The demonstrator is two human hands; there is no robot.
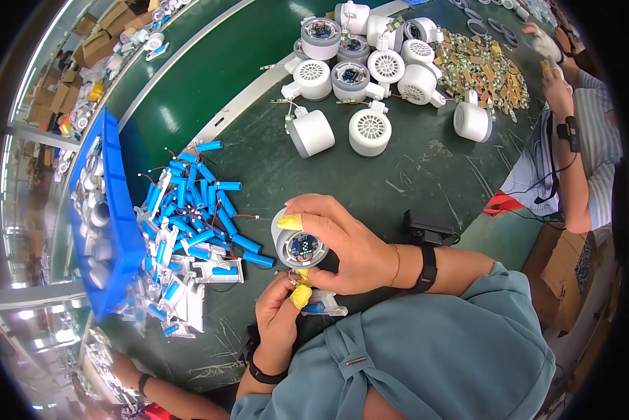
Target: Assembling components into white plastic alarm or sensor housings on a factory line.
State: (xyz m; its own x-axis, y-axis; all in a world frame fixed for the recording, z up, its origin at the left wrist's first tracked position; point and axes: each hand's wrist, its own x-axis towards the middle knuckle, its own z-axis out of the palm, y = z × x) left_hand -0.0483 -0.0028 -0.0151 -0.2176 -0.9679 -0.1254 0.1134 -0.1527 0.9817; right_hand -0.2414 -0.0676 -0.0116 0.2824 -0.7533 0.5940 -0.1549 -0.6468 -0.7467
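My right hand (360,253) is wrapped round a white and grey round housing (281,246), whose open end faces up and shows a blue circuit board (302,245). Yellow tape covers some of my fingertips. Just below the housing, my left hand (278,311) pinches with thumb and finger at something small that I cannot make out. Beside it, partly under my hands, lies a white plastic holder (337,308) with a blue cylindrical battery (316,307). Left of my hands spreads a pile of blue batteries (206,192) with thin wires, mixed with white plastic holders (188,302).
A blue bin (122,210) of white parts stands at the left. Several white round housings (370,131) sit at the back, beside a heap of small circuit boards (486,70). A black box (430,227) lies near my right wrist. Co-workers' hands (556,91) (124,369) show at right and lower left.
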